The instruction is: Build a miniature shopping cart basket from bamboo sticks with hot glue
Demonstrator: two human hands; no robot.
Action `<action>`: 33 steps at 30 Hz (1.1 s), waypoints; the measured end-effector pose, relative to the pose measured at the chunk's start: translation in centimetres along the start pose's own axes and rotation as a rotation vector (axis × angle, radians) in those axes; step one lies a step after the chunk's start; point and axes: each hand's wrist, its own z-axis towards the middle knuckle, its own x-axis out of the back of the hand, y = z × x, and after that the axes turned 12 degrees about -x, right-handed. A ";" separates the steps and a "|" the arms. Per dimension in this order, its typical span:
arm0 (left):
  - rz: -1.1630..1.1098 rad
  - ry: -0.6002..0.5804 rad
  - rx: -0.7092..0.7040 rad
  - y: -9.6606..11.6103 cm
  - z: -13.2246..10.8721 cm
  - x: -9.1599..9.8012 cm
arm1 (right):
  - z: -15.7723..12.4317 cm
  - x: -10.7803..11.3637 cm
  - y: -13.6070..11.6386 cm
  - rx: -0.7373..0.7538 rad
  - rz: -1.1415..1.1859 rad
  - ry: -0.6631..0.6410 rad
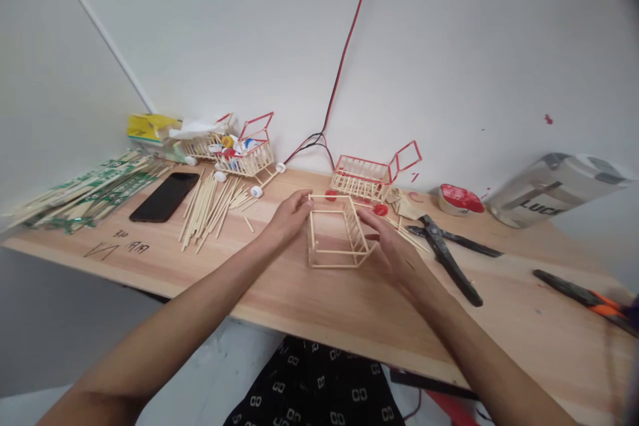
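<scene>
A small box-shaped frame of thin wooden sticks (333,253) sits on the table in front of me, with upright sticks along its right side. My left hand (291,214) grips the frame's upper left corner, its fingers closed at the stick ends. Beside the right side is my right hand (392,243), fingers stretched out and apart; whether the fingertips touch the sticks I cannot tell. Behind the frame stands a little stick cart (362,176) with red-painted rims and red wheels. Loose cut sticks (207,213) lie to the left of my left hand.
Black-handled cutters (444,253) lie right of my right hand, near a red paint dish (460,200), pliers (574,289) and a clear container (554,190). At left are a phone (164,197), packaged chopsticks (94,190) and a cart filled with bottle caps (244,153). A cable (344,60) hangs down the wall.
</scene>
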 end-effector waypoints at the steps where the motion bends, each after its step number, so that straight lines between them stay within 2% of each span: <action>1: 0.003 0.002 -0.002 0.1 -0.1 0.0 | 0.0 0.0 0.1 -0.002 0.037 -0.006; 5: 0.072 0.017 -0.023 0.5 -0.2 0.0 | -0.7 0.0 -0.8 0.010 0.065 0.005; 11: 0.089 0.012 -0.012 0.4 -0.2 -0.1 | -1.2 -0.7 -2.6 -0.067 0.027 -0.001; 16: 0.118 0.009 -0.043 0.0 -0.3 0.2 | -1.0 -0.9 -2.4 -0.079 -0.017 0.014; 20: 0.178 -0.038 -0.083 0.3 -0.5 0.6 | -0.4 -0.9 -2.1 -0.066 -0.114 0.089; 24: 0.189 -0.049 -0.184 0.7 -0.7 0.5 | 0.5 -0.1 -3.3 -0.055 -0.113 0.197; 28: 0.174 -0.009 -0.289 1.7 -1.0 0.6 | 1.2 1.9 -5.7 -0.196 -0.105 0.276; 31: 0.156 -0.006 -0.459 3.7 -1.5 1.3 | 1.6 3.4 -7.2 -0.250 -0.133 0.296; 33: 0.157 -0.062 -0.598 5.2 -2.0 1.8 | 1.8 4.0 -7.9 -0.279 -0.151 0.296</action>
